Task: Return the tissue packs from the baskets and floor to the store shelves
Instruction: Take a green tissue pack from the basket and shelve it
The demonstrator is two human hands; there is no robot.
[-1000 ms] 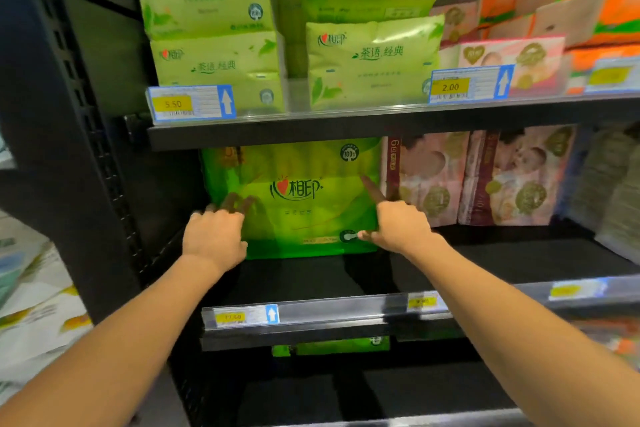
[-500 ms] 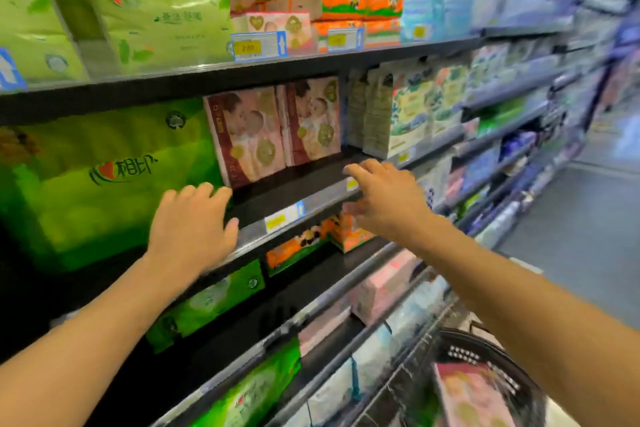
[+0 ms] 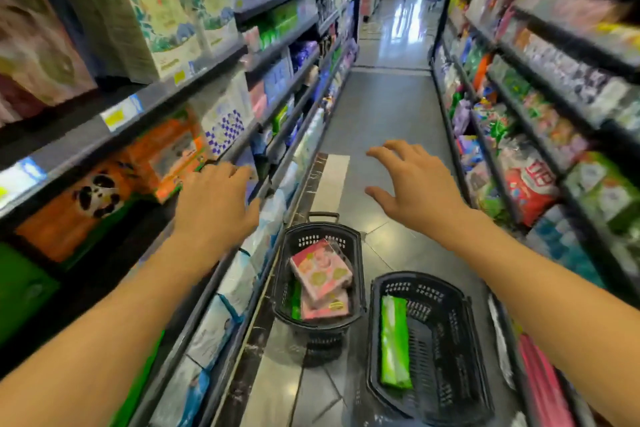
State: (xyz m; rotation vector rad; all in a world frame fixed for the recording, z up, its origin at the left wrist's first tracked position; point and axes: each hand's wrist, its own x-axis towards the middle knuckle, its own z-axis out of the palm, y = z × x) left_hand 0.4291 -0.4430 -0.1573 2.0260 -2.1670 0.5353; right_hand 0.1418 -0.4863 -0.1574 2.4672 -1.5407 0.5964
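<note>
Both hands had come off the green pack on the shelf and now hung over the aisle, holding nothing: the left hand (image 3: pixel 214 204) loose-fingered beside the shelves (image 3: pixel 194 80), the right hand (image 3: pixel 415 187) spread. Below stood two black baskets; the left basket (image 3: pixel 356 253) held pink tissue packs (image 3: pixel 320 270), the right basket (image 3: pixel 446 340) a green tissue pack (image 3: pixel 394 343).

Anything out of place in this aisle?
Yes: two black plastic baskets sit on the aisle floor, holding unshelved pink tissue packs and a green tissue pack. Both hands are empty.
</note>
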